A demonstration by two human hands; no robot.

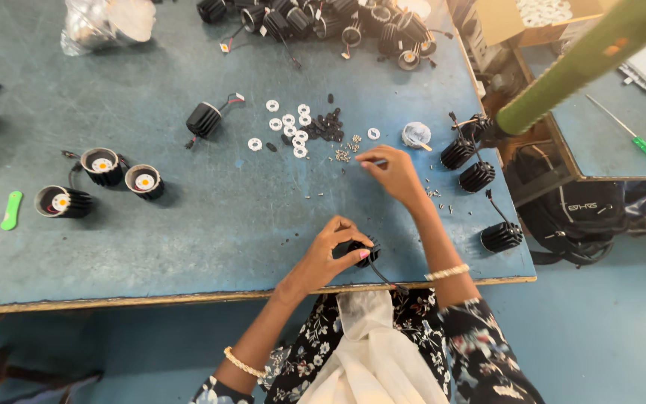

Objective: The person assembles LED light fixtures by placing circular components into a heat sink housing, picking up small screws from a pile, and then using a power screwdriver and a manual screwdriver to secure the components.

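Observation:
My left hand (330, 251) grips a small black finned lamp housing (368, 253) near the front edge of the blue-grey table (211, 224); a black wire trails from it toward my lap. My right hand (392, 170) reaches forward with its fingertips pinched together beside a scatter of small silver screws (345, 153). Whether a screw sits between the fingers is too small to tell. Just beyond the screws lie several white rings (293, 127) and a heap of small black parts (328, 126).
Black finned housings (478, 176) stand along the right edge; three with round yellow centres (102, 166) sit at the left. A loose housing (203, 120) lies mid-table, many more (338, 22) at the back. A plastic bag (102, 22), green tool (11, 209), white roll (416, 135), cardboard box (525, 19).

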